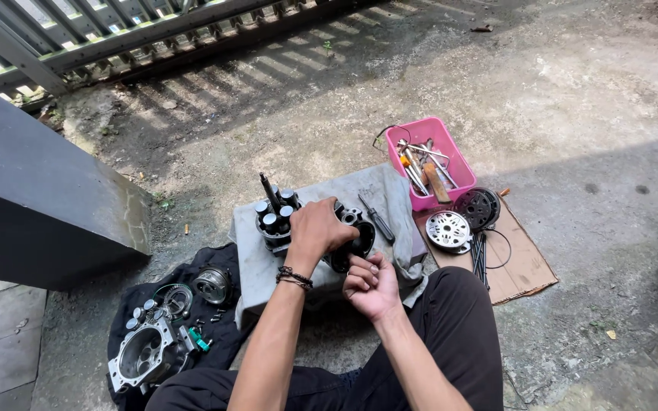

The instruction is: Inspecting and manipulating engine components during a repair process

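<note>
Centre frame, your left hand (320, 228) is clenched over the dark engine part (348, 240) on the grey cloth (390, 194), your right hand (371, 283) gripping its lower edge.

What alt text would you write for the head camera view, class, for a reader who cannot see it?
A seated person's left hand grips the top of a dark metal engine part on a grey cloth, while the right hand works at its underside. A pink plastic basket of tools and a black-handled screwdriver lie nearby on the concrete ground.
</note>
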